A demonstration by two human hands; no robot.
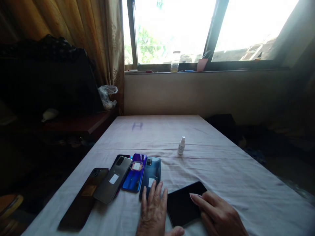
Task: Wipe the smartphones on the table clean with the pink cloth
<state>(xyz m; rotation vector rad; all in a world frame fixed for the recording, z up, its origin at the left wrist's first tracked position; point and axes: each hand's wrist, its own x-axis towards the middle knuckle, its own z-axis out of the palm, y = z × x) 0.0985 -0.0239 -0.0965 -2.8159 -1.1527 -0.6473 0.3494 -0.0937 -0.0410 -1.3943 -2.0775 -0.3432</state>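
My left hand [154, 209] is open, its fingers spread over the lower part of a blue-grey phone [152, 167] that lies back up with a white sticker. Right of it, a black phone [183, 203] lies screen up, turned at an angle. Above its right side is my right hand [219, 211], with fingers curled and fingertips together at the screen; whatever they pinch, if anything, is hidden. Further left lie a shiny blue phone [134, 178], a grey phone [114, 182] overlapping another dark phone, and a dark brown phone [82, 203] with a brownish label.
A small white bottle [181, 146] stands upright on the white-covered table [221, 164], beyond the phones. Left is a dark red desk [98, 119] with a large black screen [49, 82] and a plastic bag [108, 96]. A window sill holding a jar [175, 62] runs along the back.
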